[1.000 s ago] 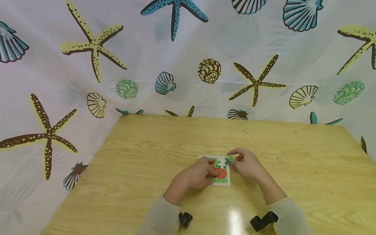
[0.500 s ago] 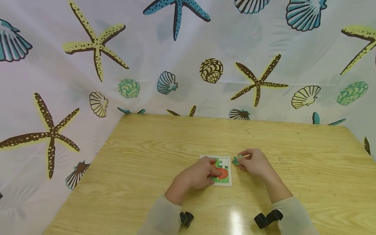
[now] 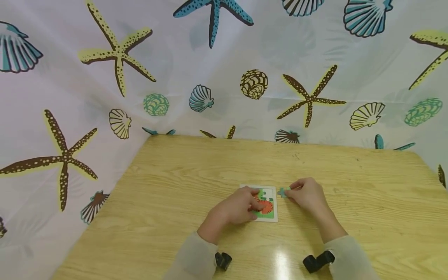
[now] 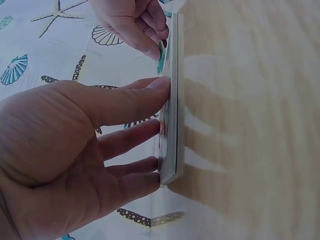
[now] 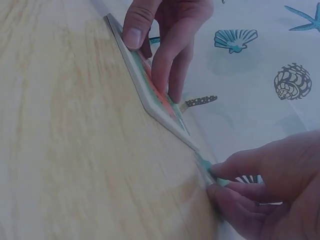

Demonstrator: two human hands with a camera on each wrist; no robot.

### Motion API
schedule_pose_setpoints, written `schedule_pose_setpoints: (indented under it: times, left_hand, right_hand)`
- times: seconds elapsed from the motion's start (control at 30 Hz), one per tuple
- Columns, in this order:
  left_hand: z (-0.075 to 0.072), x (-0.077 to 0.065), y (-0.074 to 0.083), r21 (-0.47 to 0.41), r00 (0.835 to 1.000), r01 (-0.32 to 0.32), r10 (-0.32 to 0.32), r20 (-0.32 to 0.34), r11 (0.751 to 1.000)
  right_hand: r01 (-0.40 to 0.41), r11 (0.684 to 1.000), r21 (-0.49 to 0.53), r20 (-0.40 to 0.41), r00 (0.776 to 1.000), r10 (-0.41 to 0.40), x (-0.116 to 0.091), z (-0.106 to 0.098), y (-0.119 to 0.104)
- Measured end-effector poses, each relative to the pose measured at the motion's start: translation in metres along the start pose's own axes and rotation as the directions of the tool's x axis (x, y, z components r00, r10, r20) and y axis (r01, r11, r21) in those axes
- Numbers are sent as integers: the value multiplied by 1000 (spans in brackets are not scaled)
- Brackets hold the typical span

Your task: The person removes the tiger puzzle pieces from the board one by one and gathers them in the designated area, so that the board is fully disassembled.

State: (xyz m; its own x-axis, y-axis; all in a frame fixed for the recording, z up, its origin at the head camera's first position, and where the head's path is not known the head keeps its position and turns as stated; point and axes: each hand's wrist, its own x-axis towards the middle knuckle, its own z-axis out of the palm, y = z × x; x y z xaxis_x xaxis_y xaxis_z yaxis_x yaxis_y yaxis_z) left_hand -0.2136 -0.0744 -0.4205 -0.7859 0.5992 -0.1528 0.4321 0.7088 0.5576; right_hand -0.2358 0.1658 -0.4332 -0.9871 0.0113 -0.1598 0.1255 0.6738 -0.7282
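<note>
A small framed jigsaw puzzle [image 3: 276,214] lies on the table, showing an orange striped figure on green. Its upper right corner shows a white gap. My left hand [image 3: 233,208] rests its fingertips on the puzzle's face; in the left wrist view the fingers [image 4: 132,137] are fairly straight and touch the board near its edge. Just right of the frame, my right hand [image 3: 310,195] pinches a green puzzle piece [image 3: 282,193] between thumb and fingers. The right wrist view has this piece [image 5: 205,165] low at the tabletop, partly hidden by the fingertips.
The wooden table [image 3: 182,171] stretches out on all sides of the puzzle. A white cloth [image 3: 224,74] printed with starfish and shells hangs behind and at both sides. Black wrist-camera mounts [image 3: 318,261] sit at both cuffs.
My right hand has drawn the green piece away from the puzzle's upper right corner to the right and lowered it beside the frame. My left hand stays on the puzzle.
</note>
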Motion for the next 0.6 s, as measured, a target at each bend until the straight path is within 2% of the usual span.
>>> schedule_pose_setpoints:
  times: [0.3, 0.53, 0.6]
  left_hand:
    - [1, 2, -6, -17, 1000, -8, 8, -28, 1000]
    - [4, -1, -4, -2, 998, 66, -66, 8, 998]
    - [3, 0, -2, 11, 998, 69, -69, 5, 998]
  right_hand:
    - [40, 999, -34, -20, 999, -41, 4, 5, 0]
    - [15, 999, -37, -26, 1000, -16, -2, 8, 3]
    - [21, 999, -37, -38, 999, -23, -2, 6, 3]
